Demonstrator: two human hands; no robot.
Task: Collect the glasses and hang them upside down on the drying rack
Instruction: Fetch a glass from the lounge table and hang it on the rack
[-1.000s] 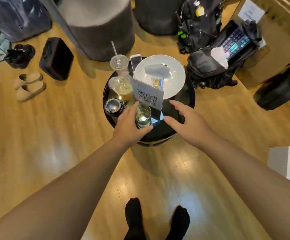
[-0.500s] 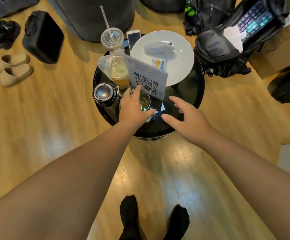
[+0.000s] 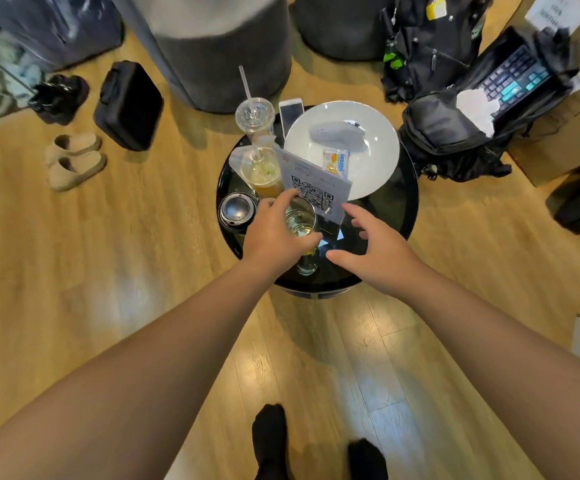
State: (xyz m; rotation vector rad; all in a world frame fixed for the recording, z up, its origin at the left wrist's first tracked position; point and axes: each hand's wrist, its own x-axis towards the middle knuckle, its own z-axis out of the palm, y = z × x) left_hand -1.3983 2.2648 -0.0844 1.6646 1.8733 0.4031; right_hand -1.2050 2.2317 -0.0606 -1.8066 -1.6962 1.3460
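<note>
A clear stemmed glass [image 3: 301, 223] with a little pale liquid stands near the front of a small round black table [image 3: 399, 216]. My left hand [image 3: 274, 233] grips its bowl from the left, fingers and thumb curled round it; its foot shows below my thumb. Just right of the glass, my right hand [image 3: 373, 251] hovers over the table with fingers spread and holds nothing. No drying rack is in view.
The table also carries a QR-code sign [image 3: 316, 188], a white plate [image 3: 375, 161] with a mouse and a snack packet, a phone [image 3: 291, 114], two plastic cups with straws [image 3: 254, 116], and a lidded cup [image 3: 237, 210]. Backpacks [image 3: 448, 140], a black case [image 3: 127, 105] and slippers [image 3: 74, 161] lie on the wooden floor.
My left hand has stayed wrapped round the glass. My right hand has edged closer to it with fingers spreading. The camera view has shifted slightly.
</note>
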